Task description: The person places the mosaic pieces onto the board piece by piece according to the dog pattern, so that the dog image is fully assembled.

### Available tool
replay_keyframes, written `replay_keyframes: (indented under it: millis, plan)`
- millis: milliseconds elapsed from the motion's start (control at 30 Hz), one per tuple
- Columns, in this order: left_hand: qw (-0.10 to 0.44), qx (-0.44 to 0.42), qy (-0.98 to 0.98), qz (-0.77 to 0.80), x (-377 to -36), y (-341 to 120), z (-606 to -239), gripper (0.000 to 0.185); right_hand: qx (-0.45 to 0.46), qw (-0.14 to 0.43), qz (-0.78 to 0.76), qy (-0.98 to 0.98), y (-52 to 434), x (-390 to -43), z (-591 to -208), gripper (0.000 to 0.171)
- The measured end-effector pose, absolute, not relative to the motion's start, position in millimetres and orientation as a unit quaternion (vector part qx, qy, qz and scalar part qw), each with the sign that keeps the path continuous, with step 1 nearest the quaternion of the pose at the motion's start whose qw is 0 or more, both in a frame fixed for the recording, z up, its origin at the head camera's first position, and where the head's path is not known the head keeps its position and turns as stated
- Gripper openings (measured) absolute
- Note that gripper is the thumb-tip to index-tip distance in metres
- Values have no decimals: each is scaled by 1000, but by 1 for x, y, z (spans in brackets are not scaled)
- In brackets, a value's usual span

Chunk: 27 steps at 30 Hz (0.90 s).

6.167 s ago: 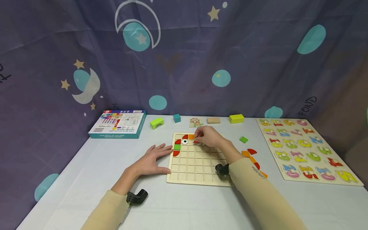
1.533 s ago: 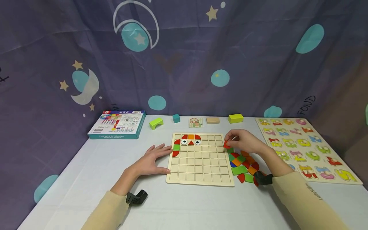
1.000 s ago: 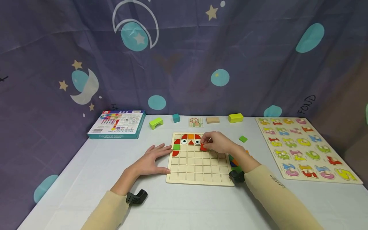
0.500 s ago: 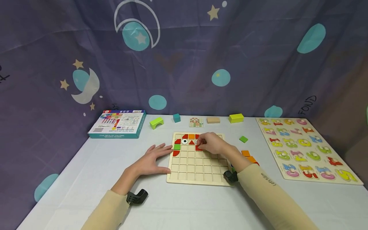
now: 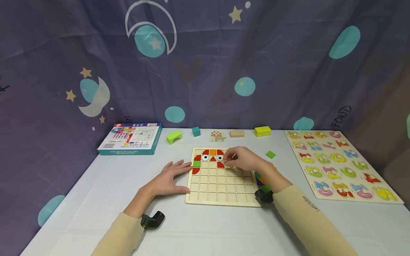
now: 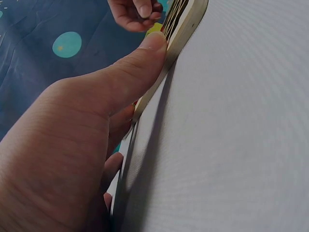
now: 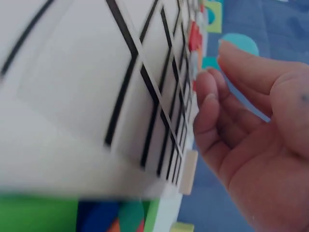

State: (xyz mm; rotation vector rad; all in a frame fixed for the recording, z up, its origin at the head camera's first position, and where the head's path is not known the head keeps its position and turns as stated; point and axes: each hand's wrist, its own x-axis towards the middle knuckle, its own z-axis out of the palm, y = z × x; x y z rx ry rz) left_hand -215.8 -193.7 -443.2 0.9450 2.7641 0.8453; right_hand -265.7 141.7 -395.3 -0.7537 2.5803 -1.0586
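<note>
A wooden grid board (image 5: 221,185) lies on the white table. Its top left cells hold red quarter-rounds, an orange tile, two eye tiles, a red triangle (image 5: 213,159) and a green square (image 5: 196,164). A red quarter-round (image 5: 220,164) sits under the right eye tile. My right hand (image 5: 239,159) hovers just to its right, with loosely curled fingers (image 7: 212,96) that hold nothing. My left hand (image 5: 173,174) lies flat on the table, its thumb (image 6: 145,53) pressed against the board's left edge (image 6: 186,24).
Loose coloured tiles (image 5: 260,179) lie right of the board, partly hidden by my right forearm. A green tile (image 5: 270,154) lies apart. A number puzzle (image 5: 336,163) is at far right and a blue box (image 5: 131,138) at back left. Small blocks (image 5: 262,131) line the back by the curtain.
My right hand took a red piece from the pile on the right, carried it to the board, set it under the right eye tile and let go. The left hand stayed put.
</note>
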Motion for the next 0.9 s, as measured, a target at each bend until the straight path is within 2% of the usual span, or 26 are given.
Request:
replay_keyframes:
  millis: [300,600,900]
  plan:
    - [45,311,907,279,-217,-194,-443,84,-237,125,-354,896,187,-257,-388,21]
    - [46,309,908,281,-217,-195,-445,85,-224,124,-325,911,225,-236,-391,19]
    - [46,311,906,282,-217,-194,-445,84,-207,117,-289,927,238,-225,-394,22]
